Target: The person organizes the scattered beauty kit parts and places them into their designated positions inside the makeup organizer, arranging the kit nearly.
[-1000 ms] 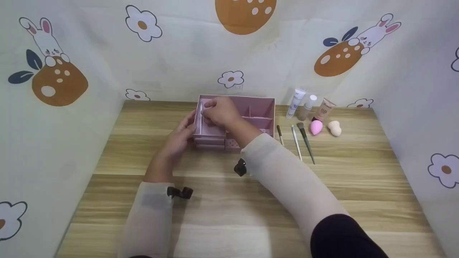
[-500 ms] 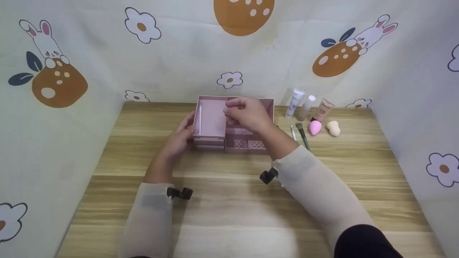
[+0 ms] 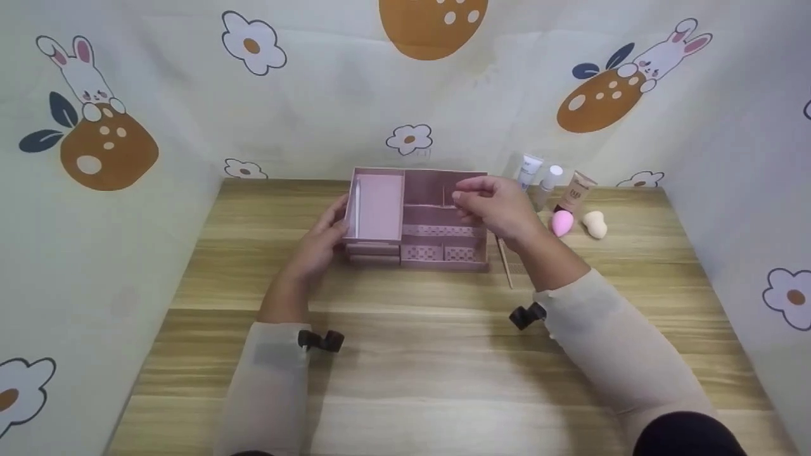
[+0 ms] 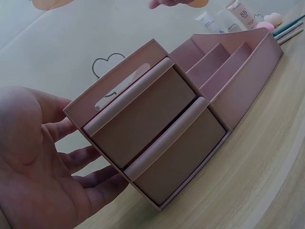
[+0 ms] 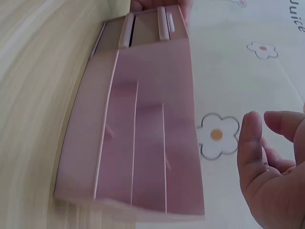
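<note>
A pink desktop organizer [image 3: 443, 267] stands near the back wall. In the left wrist view its two front drawers [image 4: 147, 119] are closed. My left hand [image 3: 313, 250] rests against the organizer's left side, fingers extended along it. In the organizer's upper left tray [image 3: 383, 206] lies a thin white pencil-like stick [image 3: 357, 209]. Above the right compartments hovers my right hand [image 3: 504, 209]. Its fingers are loosely bent, and the right wrist view shows a gap between thumb and forefinger with nothing in it.
Right of the organizer lies a thin brush [image 3: 505, 263]; other brushes are hidden by the right arm. Behind are a white tube [image 3: 529, 170], a white-capped bottle [image 3: 552, 177] and a beige BB tube [image 3: 578, 189]. A pink sponge [image 3: 561, 223] and a beige sponge [image 3: 595, 225] lie nearby.
My right hand has moved right, from over the upper left tray to above the organizer's right edge, uncovering the tray and the white stick. My left hand has stayed at the left side.
</note>
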The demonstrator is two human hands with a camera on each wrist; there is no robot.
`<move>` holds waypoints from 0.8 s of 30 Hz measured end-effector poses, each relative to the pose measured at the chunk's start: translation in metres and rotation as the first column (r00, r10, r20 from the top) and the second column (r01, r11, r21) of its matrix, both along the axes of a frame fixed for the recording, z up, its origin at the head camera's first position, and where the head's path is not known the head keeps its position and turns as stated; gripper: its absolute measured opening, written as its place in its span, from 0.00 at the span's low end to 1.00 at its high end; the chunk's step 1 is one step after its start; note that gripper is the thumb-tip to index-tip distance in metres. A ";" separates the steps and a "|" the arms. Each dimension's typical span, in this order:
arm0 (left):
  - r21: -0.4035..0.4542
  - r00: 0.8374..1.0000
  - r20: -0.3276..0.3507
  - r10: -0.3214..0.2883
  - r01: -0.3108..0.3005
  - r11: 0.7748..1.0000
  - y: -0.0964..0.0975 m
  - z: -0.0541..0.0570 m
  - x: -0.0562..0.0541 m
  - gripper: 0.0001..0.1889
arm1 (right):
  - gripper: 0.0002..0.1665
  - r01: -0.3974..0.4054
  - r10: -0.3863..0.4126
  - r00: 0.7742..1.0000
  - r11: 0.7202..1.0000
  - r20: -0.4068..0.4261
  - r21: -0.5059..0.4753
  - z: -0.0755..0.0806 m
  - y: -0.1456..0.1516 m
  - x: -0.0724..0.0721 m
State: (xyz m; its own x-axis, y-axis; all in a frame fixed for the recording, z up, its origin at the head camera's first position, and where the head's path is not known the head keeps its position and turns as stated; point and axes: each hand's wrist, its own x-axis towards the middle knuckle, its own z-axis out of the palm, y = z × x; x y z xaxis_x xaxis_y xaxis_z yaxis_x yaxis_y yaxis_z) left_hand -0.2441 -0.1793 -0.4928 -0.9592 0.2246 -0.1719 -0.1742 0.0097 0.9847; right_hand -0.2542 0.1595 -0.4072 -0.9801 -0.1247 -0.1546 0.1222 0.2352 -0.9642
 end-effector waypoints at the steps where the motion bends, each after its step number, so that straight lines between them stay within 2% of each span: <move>1: 0.005 1.000 0.000 0.000 0.000 1.000 0.000 0.000 0.000 0.30 | 0.21 0.009 -0.009 1.000 1.000 0.003 -0.006 -0.001 0.006 0.000; 8: 0.008 1.000 -0.006 -0.003 0.003 1.000 0.000 0.000 0.001 0.30 | 0.26 0.063 -0.063 0.998 0.997 0.014 -0.042 -0.014 0.047 0.000; 16: 0.004 1.000 0.007 0.001 -0.001 1.000 -0.001 -0.001 0.002 0.29 | 0.26 0.105 -0.103 0.994 0.994 0.034 -0.039 -0.029 0.080 0.005; 24: 0.034 1.000 0.001 -0.011 0.011 0.999 0.001 0.000 0.002 0.29 | 0.27 0.130 -0.131 0.990 0.991 0.053 0.017 -0.044 0.112 0.011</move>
